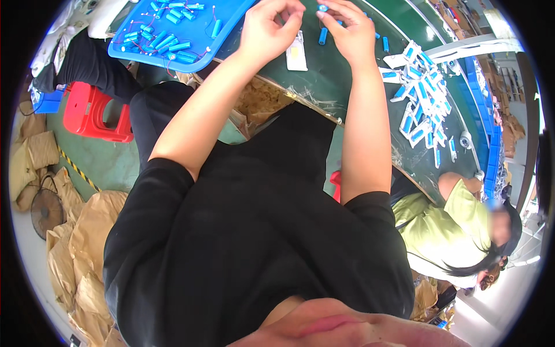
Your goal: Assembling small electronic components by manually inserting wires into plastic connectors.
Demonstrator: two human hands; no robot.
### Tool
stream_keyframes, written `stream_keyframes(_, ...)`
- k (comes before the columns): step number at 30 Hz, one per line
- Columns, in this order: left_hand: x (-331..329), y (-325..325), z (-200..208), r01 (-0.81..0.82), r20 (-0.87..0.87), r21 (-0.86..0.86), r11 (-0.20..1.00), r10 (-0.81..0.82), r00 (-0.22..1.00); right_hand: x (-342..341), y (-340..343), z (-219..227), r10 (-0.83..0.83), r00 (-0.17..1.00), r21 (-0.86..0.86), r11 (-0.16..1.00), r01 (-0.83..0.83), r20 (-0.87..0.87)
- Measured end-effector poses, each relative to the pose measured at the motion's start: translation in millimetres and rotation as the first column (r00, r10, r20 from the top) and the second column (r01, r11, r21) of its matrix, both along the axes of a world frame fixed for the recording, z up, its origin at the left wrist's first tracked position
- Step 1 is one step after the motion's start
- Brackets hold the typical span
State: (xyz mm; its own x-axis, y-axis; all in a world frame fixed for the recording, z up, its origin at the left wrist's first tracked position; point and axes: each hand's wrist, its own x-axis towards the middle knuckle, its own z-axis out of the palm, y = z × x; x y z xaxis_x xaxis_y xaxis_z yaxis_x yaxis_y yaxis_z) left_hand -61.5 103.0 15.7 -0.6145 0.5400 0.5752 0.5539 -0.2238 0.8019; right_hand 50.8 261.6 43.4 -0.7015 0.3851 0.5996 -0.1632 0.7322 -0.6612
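Observation:
My left hand is above the green work table, between the blue tray and a white plastic casing. Its thumb and forefinger close in a pinch, but whatever lies between them is too small to make out. My right hand holds a blue cylindrical battery, its pale end showing at the fingertips. Just below those fingers another blue battery rests on the table, and a further one lies to the right. Many wired blue batteries fill the tray.
A heap of white casings with blue batteries covers the table's right side. Beyond it run blue bins. A person in a yellow-green top sits at right. At left are a red stool and brown paper sacks.

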Motion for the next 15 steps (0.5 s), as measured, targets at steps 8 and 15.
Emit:
stream_keyframes(8, 3, -30, 14, -0.032, -0.570, -0.513, 0.858, -0.312, 0.760, -16, 13, -29, 0.014, 0.957, 0.241, 0.967, -0.087, 0.289)
stream_keyframes(15, 11, -24, 34, -0.238, -0.553, -0.764, 0.600, -0.417, 0.721, -10, 10, -27, 0.034, 0.959, 0.243, 0.964, -0.106, 0.280)
